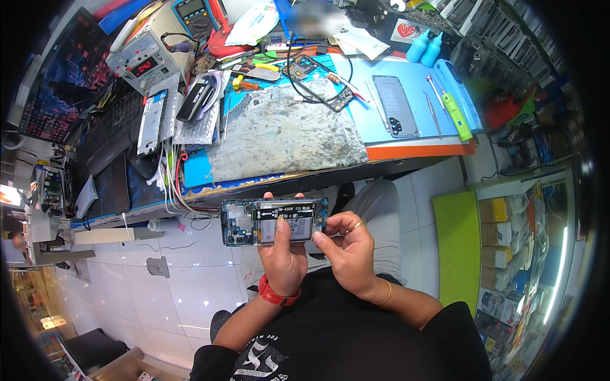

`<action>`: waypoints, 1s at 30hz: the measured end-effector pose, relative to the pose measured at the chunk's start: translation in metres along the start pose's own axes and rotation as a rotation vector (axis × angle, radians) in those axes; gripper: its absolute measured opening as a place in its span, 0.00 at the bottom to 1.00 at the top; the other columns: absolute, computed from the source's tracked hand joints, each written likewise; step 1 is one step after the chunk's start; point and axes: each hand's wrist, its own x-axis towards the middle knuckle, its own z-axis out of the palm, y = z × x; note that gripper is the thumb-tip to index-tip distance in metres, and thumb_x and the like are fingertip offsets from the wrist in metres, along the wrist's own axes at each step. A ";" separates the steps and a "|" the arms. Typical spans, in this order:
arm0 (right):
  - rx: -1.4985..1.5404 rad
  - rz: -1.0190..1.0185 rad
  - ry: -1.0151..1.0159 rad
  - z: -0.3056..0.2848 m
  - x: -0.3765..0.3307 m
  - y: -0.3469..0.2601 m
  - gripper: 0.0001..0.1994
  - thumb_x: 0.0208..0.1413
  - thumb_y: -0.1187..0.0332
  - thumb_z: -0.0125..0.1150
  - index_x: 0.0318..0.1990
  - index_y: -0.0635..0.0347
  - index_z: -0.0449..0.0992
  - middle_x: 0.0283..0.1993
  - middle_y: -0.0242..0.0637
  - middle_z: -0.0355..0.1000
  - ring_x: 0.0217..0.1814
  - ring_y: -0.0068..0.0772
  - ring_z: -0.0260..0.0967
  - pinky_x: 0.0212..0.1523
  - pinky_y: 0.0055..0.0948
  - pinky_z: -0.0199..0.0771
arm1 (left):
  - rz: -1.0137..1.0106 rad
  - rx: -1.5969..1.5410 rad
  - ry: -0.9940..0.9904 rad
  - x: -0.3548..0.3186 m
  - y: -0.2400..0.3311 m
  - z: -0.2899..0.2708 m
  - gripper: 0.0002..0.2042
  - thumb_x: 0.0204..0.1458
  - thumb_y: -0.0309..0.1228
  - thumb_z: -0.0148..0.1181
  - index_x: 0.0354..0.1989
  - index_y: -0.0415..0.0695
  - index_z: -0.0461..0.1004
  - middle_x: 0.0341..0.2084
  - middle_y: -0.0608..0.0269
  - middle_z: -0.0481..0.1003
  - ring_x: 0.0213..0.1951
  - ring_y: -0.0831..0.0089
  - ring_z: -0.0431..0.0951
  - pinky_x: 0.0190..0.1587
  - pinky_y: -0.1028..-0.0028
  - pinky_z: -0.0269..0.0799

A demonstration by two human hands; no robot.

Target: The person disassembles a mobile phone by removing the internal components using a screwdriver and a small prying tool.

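Note:
An opened smartphone, its circuit board and battery bare, is held sideways above my lap, off the bench's front edge. My left hand grips it from below, thumb lying across the battery and fingertips showing past the far edge. At the phone's right end, my right hand has thumb and forefinger bent against the corner; whether anything small sits between them is too fine to see. A detached phone back cover lies on the blue mat at the bench's right side.
A stained grey work pad covers the bench's middle. Right of the back cover lie tweezers and a green screwdriver. A power supply, multimeter and looped black cable crowd the back. White cables hang over the front edge.

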 end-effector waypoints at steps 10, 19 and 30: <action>0.298 0.233 -0.058 -0.002 0.003 -0.008 0.12 0.59 0.80 0.65 0.46 0.65 0.68 0.43 0.33 0.67 0.44 0.20 0.68 0.43 0.24 0.80 | -0.056 -0.072 0.010 0.003 0.002 -0.002 0.25 0.70 0.33 0.47 0.74 0.48 0.53 0.60 0.42 0.70 0.59 0.60 0.74 0.62 0.56 0.72; 0.361 0.240 -0.101 -0.005 0.003 -0.011 0.12 0.59 0.82 0.63 0.46 0.64 0.67 0.44 0.34 0.67 0.45 0.21 0.68 0.46 0.26 0.79 | -0.064 -0.085 0.005 0.004 0.004 -0.002 0.26 0.69 0.33 0.47 0.74 0.47 0.52 0.60 0.42 0.70 0.59 0.60 0.75 0.62 0.55 0.72; 0.122 -0.075 -0.074 -0.009 0.005 -0.006 0.17 0.61 0.82 0.61 0.56 0.66 0.69 0.50 0.35 0.67 0.51 0.23 0.69 0.49 0.25 0.77 | -0.109 -0.110 0.005 0.004 0.007 -0.003 0.25 0.70 0.33 0.46 0.74 0.47 0.51 0.60 0.43 0.70 0.61 0.58 0.73 0.62 0.54 0.72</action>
